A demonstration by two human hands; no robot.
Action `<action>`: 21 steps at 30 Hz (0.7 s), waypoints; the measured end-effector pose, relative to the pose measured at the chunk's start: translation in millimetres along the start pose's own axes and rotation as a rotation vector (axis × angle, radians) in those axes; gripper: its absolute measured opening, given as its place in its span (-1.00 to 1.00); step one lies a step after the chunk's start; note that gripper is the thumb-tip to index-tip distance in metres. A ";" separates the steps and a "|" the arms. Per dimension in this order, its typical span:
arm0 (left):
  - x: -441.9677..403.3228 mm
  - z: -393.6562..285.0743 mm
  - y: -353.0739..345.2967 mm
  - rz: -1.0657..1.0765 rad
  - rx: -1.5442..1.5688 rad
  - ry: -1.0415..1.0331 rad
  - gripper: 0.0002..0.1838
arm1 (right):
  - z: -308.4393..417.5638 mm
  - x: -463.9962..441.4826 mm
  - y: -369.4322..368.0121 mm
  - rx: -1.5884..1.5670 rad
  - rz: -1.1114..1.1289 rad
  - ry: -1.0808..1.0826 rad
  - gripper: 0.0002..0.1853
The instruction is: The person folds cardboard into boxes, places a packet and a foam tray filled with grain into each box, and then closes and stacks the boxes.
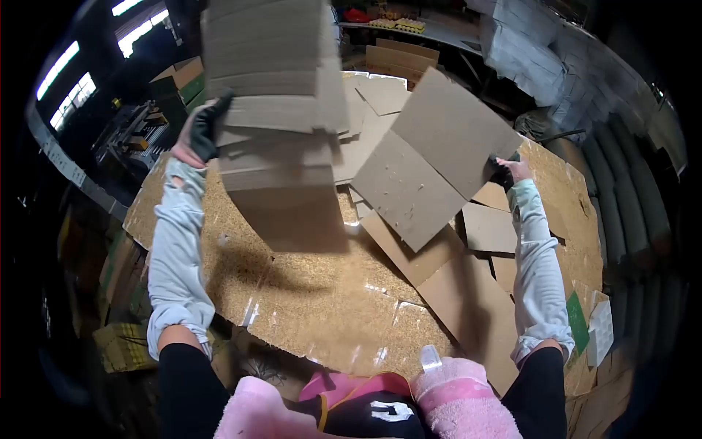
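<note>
My left hand (pixel 202 132), in a dark-palmed glove, grips the left edge of several stacked cardboard sheets (pixel 274 110). The sheets hang above the particle-board table (pixel 292 314), smeared by motion, with a lower flap drooping. On the right, my right hand (pixel 510 170), gloved too, is closed on the corner of a creased cardboard sheet (pixel 439 154). That sheet is tilted, its lower corner over other cardboard pieces (pixel 446 285) on the table. Small pale scraps lie on its lower half.
Flat cardboard pieces (pixel 380 95) cover the table's far side. Behind it stand an open cardboard box (pixel 401 58) and a bench with yellow trays (pixel 398 25). Stacked grey sacks (pixel 629 183) line the right. A yellow strapped bundle (pixel 126 347) sits at lower left.
</note>
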State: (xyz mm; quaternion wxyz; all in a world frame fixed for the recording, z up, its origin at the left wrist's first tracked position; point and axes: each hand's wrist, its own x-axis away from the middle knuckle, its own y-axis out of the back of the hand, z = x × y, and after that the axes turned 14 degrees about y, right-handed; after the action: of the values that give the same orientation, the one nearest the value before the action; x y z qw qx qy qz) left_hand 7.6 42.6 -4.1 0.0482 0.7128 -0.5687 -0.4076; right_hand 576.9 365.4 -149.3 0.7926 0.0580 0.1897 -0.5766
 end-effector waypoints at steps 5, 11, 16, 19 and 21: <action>-39.8 20.1 -151.8 0.409 0.679 -0.042 -0.55 | 29.0 -29.4 -44.2 0.232 0.208 0.259 -0.61; -38.8 -33.4 -230.2 0.383 0.375 0.699 -0.57 | 33.5 20.1 -20.5 0.219 0.018 -0.064 -0.63; -32.1 10.7 -246.4 0.178 0.021 0.385 -0.77 | -12.4 83.3 24.7 -0.254 -0.273 -0.438 -0.61; -40.7 79.9 -287.3 -0.036 0.028 0.116 -0.70 | -10.0 168.9 -56.1 0.036 0.034 -0.299 -0.59; -57.5 62.5 -322.1 -0.111 0.897 0.703 -0.65 | 11.2 193.0 -100.0 0.651 0.191 -0.351 -0.56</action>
State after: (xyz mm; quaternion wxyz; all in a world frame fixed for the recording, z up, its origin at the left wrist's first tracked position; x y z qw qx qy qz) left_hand 215.1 228.5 -186.8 -0.0943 0.7850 -0.5976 0.1333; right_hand 536.7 156.9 -197.3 0.8033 0.2245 -0.1485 -0.5312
